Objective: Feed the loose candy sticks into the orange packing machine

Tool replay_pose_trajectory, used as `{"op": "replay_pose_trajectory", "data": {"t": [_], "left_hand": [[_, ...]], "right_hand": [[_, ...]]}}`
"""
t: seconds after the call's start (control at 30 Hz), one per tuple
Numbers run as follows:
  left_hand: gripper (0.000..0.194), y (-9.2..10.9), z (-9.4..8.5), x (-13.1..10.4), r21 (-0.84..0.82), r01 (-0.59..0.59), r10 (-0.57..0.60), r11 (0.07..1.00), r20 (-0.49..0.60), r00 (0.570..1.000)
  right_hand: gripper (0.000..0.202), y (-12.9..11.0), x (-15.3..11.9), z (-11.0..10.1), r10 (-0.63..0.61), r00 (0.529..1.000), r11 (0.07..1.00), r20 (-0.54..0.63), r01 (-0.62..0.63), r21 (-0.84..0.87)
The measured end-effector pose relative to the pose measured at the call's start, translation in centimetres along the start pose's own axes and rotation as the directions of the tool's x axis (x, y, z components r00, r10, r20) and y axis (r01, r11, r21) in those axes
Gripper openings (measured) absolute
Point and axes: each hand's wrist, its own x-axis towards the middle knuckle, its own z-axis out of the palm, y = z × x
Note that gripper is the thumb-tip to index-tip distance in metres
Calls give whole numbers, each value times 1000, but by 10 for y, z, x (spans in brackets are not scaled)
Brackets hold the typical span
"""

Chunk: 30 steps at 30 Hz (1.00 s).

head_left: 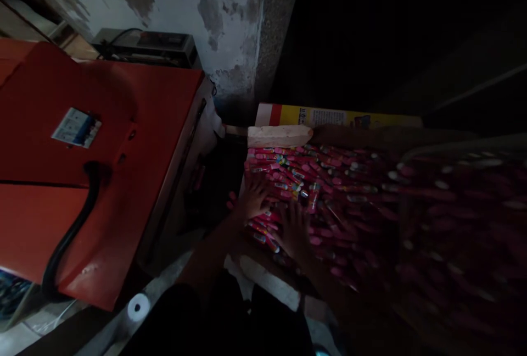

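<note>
A wide heap of small pink stick-shaped items (333, 180) with printed labels, pen- or tube-like in form, lies before me; their exact kind is hard to make out in the dim light. On the heap's left edge rests my left hand (254, 196), fingers spread over the pink items. My right hand (295, 229) lies a little nearer and to the right, also with fingers stretched out on the heap. Neither hand visibly grips anything. A pale, flat wooden piece (280, 136) borders the far side of the heap.
To the left stands a red metal machine (164, 120) with a black hose (69, 235) and a grey device (148, 45) on top. Behind the heap is a yellow printed carton (341, 116). A peeling wall (230, 10) rises beyond. A white roll (139, 307) is at lower left.
</note>
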Motion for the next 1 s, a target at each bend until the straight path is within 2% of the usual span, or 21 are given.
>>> {"op": "replay_pose_trajectory", "data": {"t": [0.1, 0.17, 0.27, 0.3, 0.47, 0.63, 0.8, 0.9, 1.0], "left_hand": [[57, -22, -9, -26, 54, 86, -83, 995, -56, 995], [61, -34, -12, -41, 94, 193, -185, 977, -88, 979], [65, -42, -12, -50, 130, 397, -382, 908, -126, 915], [65, -42, -11, -50, 132, 420, -404, 898, -133, 905], [57, -38, -4, -45, 132, 269, -257, 954, -98, 961], [63, -48, -3, -44, 218, 381, -366, 899, -108, 924], [63, -62, -16, -27, 230, 519, -512, 823, -94, 854], [60, -66, -25, -19, 174, 489, -485, 855, -64, 872], [53, -68, -31, -10, 72, 428, -425, 901, -61, 903]], "right_hand": [[79, -32, 21, 6, -58, 998, 997, -5, 58, 53], [76, -48, 31, 8, -129, 992, 987, -5, 129, 101], [72, -59, 46, 11, -161, 987, 975, -5, 160, 155], [71, -60, 50, 12, -150, 989, 975, -9, 149, 165], [69, -64, 54, 20, -138, 990, 974, -15, 138, 181], [70, -77, 42, 25, -128, 992, 973, -9, 127, 193], [79, -105, 66, 36, -151, 989, 952, -6, 147, 270], [71, -127, 79, 39, -145, 989, 941, 24, 131, 311], [59, -137, 75, 34, -279, 958, 885, 70, 229, 405]]}}
